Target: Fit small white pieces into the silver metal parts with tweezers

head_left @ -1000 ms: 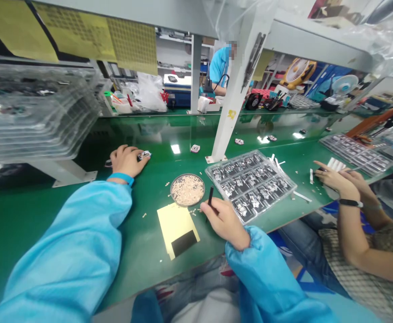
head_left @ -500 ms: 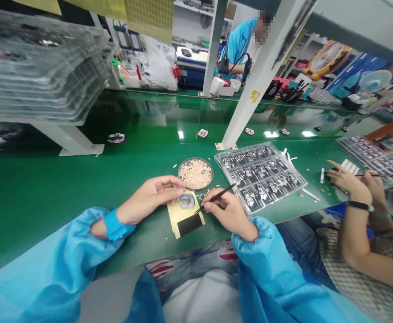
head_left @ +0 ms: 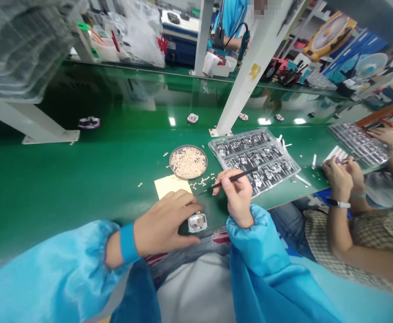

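Note:
My left hand (head_left: 168,220) lies palm down over the near part of a yellow paper pad (head_left: 165,186), thumb spread from the fingers. Just right of it, by the table's front edge, is a small pale casing (head_left: 197,222) with parts inside; the index fingertip is beside its top edge. Whether they touch I cannot tell. Black tweezers (head_left: 243,174) are pinched in my right hand (head_left: 235,190), their tips pointing left toward the pad. Beyond the pad stands a round dish (head_left: 189,162) full of small beige pieces, with loose pieces (head_left: 203,181) scattered beside it.
A clear tray (head_left: 255,159) of small metal-and-black parts lies right of the dish. A white post (head_left: 243,76) rises behind it. Several small devices (head_left: 193,118) sit along the back. Stacked clear trays (head_left: 18,49) are at left. Co-workers' hands (head_left: 342,175) work at right.
The casing has moved from the pad toward the table's front edge. My left hand has shifted nearer and its fingers have spread. The tweezers have come away from the pad, and the view has tilted down.

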A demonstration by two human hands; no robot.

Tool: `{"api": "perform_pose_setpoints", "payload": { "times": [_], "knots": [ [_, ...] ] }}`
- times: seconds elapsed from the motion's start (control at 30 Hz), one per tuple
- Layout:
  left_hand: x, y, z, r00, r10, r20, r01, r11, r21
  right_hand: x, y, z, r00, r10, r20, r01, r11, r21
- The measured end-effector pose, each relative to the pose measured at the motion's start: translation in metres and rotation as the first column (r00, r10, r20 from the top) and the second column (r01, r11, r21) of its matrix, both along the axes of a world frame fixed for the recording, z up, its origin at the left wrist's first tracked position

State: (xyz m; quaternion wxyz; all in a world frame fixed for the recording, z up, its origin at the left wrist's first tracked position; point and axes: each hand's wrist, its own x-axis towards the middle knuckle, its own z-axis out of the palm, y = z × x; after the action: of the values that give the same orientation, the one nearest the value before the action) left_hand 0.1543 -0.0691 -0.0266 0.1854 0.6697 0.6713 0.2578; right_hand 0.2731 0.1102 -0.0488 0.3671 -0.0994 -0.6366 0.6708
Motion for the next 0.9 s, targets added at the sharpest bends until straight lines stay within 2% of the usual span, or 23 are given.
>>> {"api": "perform_pose_setpoints", "payload": {
  "times": [0.07, 0.17, 0.27, 0.33, 0.43, 0.53, 0.6, 0.67, 0.8, 0.9],
  "knots": [
    [0.006, 0.001, -0.004, 0.999, -0.003, -0.05, 0.003, 1.0, -0.006, 0.0, 0.0, 0.0, 1.0, -0.013, -0.004, 0.013, 1.0, 0.008],
    [0.006, 0.0, -0.007, 0.999, 0.034, -0.001, -0.034, 0.999, 0.026, 0.0, 0.001, 0.0, 1.0, -0.013, -0.01, 0.013, 1.0, 0.012],
    [-0.002, -0.003, -0.007, 0.965, 0.199, 0.169, -0.208, 0.977, 0.038, 0.001, 0.002, 0.0, 1.0, -0.021, 0.014, 0.021, 1.0, 0.005],
    [-0.01, -0.003, -0.007, 0.899, 0.32, 0.299, -0.341, 0.94, 0.019, 0.001, 0.003, 0.001, 0.996, -0.002, 0.088, 0.002, 1.0, 0.001],
    [-0.022, -0.003, -0.005, 0.766, 0.441, 0.468, -0.476, 0.878, -0.049, 0.0, 0.003, 0.001, 0.965, 0.127, 0.229, -0.132, 0.991, 0.008],
    [-0.029, -0.001, -0.002, 0.581, 0.498, 0.644, -0.525, 0.834, -0.171, -0.003, 0.001, 0.003, 0.924, 0.225, 0.311, -0.255, 0.965, 0.062],
    [-0.031, 0.0, -0.002, 0.5, 0.51, 0.7, -0.52, 0.823, -0.228, -0.004, 0.0, 0.003, 0.913, 0.233, 0.334, -0.284, 0.952, 0.113],
    [-0.029, 0.0, -0.004, 0.498, 0.521, 0.693, -0.521, 0.819, -0.241, -0.006, 0.0, 0.003, 0.904, 0.24, 0.353, -0.311, 0.937, 0.16],
    [-0.025, 0.0, -0.013, 0.573, 0.5, 0.649, -0.489, 0.844, -0.219, -0.006, 0.001, 0.002, 0.882, 0.251, 0.399, -0.373, 0.889, 0.264],
    [-0.025, -0.001, -0.02, 0.592, 0.488, 0.641, -0.464, 0.857, -0.225, -0.006, 0.002, 0.001, 0.879, 0.239, 0.412, -0.38, 0.873, 0.305]
  ]
}}
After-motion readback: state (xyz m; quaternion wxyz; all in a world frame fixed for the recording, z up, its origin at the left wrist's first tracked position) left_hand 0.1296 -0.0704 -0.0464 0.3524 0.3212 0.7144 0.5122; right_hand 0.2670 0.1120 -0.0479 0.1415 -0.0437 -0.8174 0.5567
